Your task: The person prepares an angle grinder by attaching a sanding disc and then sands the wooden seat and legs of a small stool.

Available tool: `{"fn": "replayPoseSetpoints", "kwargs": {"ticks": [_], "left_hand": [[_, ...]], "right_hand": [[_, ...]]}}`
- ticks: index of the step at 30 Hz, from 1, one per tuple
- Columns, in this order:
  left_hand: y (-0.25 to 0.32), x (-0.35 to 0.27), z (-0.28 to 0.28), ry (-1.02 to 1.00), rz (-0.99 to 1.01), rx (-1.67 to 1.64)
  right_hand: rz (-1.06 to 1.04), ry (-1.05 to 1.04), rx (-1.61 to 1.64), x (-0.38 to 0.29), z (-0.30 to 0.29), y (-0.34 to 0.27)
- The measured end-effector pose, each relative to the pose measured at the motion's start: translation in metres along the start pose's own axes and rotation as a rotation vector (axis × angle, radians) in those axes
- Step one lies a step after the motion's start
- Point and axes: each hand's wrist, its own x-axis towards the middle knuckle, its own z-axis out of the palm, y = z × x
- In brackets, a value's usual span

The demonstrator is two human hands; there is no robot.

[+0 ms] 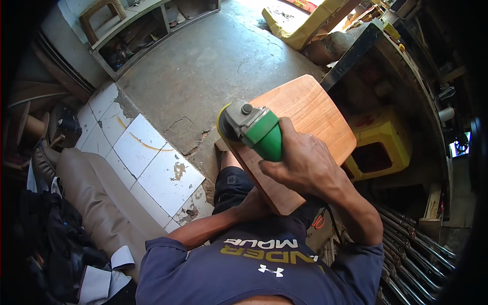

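My right hand (pixel 309 160) is closed around the green body of an angle grinder (pixel 263 133). The grinder's yellow-rimmed disc (pixel 222 120) is at the left edge of a wooden panel (pixel 316 110) with rounded corners; whether the two touch cannot be told. The panel lies tilted over my lap. My left hand (pixel 254 204) is at the panel's lower left edge, its fingers hidden beneath the wood. A dark cord hangs below my right forearm.
Rolled brown upholstery material (pixel 103 190) lies on the left beside white floor tiles (pixel 167 171). Chromed metal tubes (pixel 415 248) are stacked at the lower right, near orange-handled scissors (pixel 318 221). A yellow plastic crate (pixel 400 141) stands under a bench on the right.
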Motion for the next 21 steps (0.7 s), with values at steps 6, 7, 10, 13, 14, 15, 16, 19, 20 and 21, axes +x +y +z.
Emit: {"fn": "replayPoseSetpoints", "kwargs": {"ticks": [6, 7, 10, 13, 14, 15, 16, 19, 20, 21], "left_hand": [[0.009, 0.0, -0.008, 0.097, 0.007, -0.035], [0.01, -0.002, -0.008, 0.094, 0.013, 0.001], [0.008, -0.002, -0.004, 0.07, 0.062, 0.076], [0.001, 0.004, 0.007, 0.067, -0.106, -0.314], [-0.001, 0.007, 0.006, 0.064, -0.112, -0.347], [0.001, 0.005, 0.003, 0.058, -0.133, -0.381], [0.003, 0.004, 0.001, 0.052, -0.153, -0.415], [0.011, 0.003, -0.003, 0.049, -0.181, -0.479], [0.016, 0.002, -0.003, 0.069, -0.182, -0.462], [0.022, 0.008, -0.01, 0.08, -0.177, -0.448]], "right_hand": [[-0.007, -0.044, 0.01, 0.01, -0.012, 0.004], [-0.007, -0.051, 0.016, 0.009, -0.011, 0.004], [-0.029, -0.051, -0.001, 0.005, -0.007, 0.005], [-0.015, -0.05, -0.002, -0.007, -0.006, 0.01], [-0.076, -0.061, -0.051, -0.015, -0.004, 0.011], [-0.138, -0.082, -0.091, -0.019, 0.0, 0.013], [-0.143, -0.06, -0.075, -0.02, -0.002, 0.013], [-0.036, 0.014, -0.027, -0.014, -0.008, 0.024], [-0.041, 0.015, -0.029, -0.019, -0.007, 0.024], [-0.044, -0.032, -0.01, -0.025, -0.007, 0.024]]}}
